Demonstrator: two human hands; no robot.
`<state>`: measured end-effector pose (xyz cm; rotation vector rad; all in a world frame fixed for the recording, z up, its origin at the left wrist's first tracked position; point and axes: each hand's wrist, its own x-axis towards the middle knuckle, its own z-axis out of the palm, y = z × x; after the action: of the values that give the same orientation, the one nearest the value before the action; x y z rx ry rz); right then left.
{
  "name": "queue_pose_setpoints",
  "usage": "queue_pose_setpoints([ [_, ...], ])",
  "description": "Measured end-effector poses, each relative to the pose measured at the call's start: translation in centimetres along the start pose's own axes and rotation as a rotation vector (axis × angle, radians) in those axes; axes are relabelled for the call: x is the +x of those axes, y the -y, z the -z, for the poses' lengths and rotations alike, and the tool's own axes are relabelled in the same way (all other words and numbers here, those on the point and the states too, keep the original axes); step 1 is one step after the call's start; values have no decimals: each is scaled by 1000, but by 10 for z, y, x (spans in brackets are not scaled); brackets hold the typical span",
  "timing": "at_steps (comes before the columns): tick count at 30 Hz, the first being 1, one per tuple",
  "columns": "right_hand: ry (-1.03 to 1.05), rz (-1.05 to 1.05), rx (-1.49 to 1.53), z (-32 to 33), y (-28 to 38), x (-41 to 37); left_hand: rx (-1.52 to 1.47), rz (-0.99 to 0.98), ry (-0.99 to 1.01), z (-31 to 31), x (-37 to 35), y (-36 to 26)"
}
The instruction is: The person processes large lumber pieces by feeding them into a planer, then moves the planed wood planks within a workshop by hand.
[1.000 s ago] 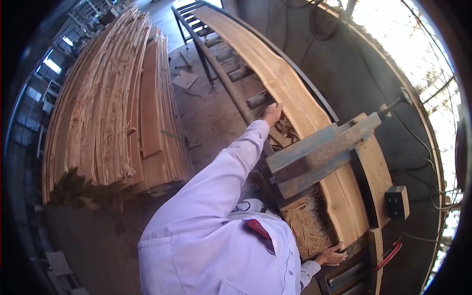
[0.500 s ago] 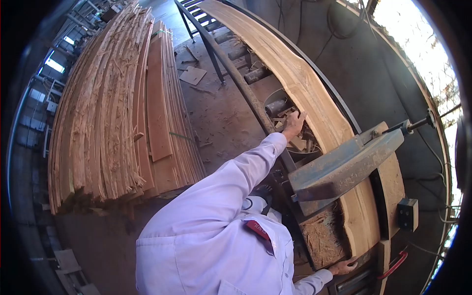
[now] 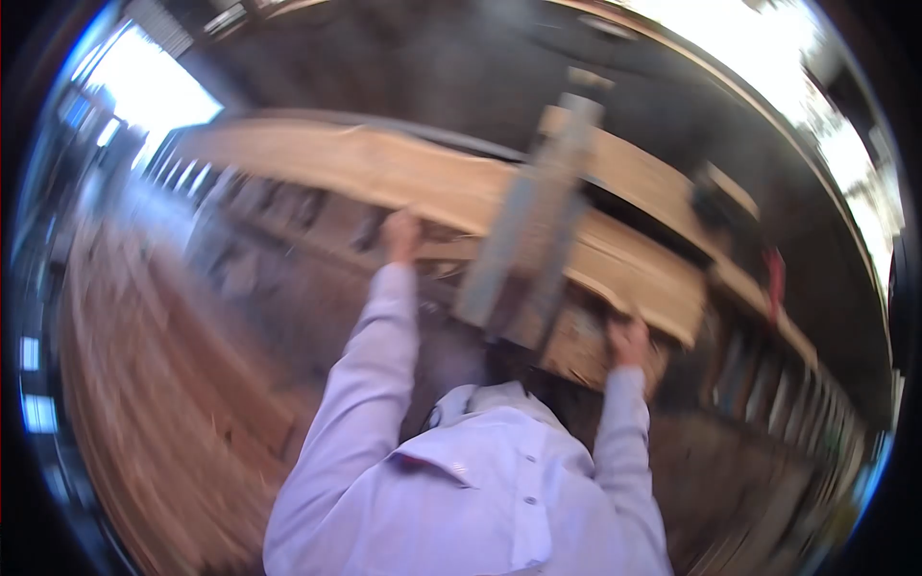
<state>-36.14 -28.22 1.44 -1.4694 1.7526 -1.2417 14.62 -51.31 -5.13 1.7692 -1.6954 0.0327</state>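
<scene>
A long, pale wooden slab [image 3: 437, 187] with a wavy natural edge lies lengthwise under the grey-blue arm [image 3: 514, 226] of a machine. My left hand [image 3: 401, 235] is closed at the slab's near edge, to the left of the machine arm. On the arm's other side, my right hand [image 3: 629, 341] grips the near edge close to the slab's right end. Motion blurs the fingers of both hands. Between the machine arm and my right hand, wood shavings [image 3: 579, 336] cover a ledge.
A large stack of rough boards [image 3: 163, 413] lies at the lower left, heavily blurred. A roller conveyor [image 3: 783, 403] runs off to the right, with a red handle [image 3: 774, 283] above it. A dark box [image 3: 722, 202] sits behind the slab.
My view has swung to the right, so the slab now runs across the picture. My right hand has gone from below the slab's end to its near edge. My left hand stays along that edge.
</scene>
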Motion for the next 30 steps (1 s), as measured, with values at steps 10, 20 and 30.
queue_pose_setpoints([
  [10,-518,-651,1394,-31,-34,11,-1034,827,297,28,12,-26],
  [20,-632,-664,1378,37,-39,-93,-1034,841,277,41,8,-41],
  [30,-1200,-514,729,319,-99,-98,-1081,838,319,36,8,-38],
])
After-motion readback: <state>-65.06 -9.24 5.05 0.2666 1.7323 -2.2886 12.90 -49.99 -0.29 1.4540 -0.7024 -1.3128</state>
